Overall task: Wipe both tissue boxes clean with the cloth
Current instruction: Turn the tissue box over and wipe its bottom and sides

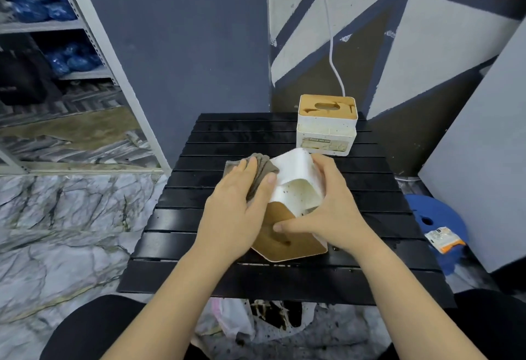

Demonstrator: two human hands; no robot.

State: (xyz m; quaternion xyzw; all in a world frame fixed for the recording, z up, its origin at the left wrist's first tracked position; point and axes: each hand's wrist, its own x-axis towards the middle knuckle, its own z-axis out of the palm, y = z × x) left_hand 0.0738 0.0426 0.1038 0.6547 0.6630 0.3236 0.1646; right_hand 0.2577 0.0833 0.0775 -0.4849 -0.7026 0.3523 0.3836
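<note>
A white tissue box (296, 186) with a wooden lid lies tipped on its side in the middle of the black slatted table (199, 217), its lid facing me. My right hand (327, 211) grips its right side, thumb on the lid. With fingers flat, my left hand (242, 203) presses a folded grey-brown cloth (263, 170) against the box's left side. A second tissue box (326, 126), white with a wooden lid and speckled with dirt, stands upright at the table's far right edge.
A blue stool (435, 217) with an orange-and-white packet (445, 238) stands right of the table. Grey panels (478, 160) lean against the wall at right. A metal shelf rack (85, 32) with blue bags stands at left. A white cable (331, 46) hangs down the back wall.
</note>
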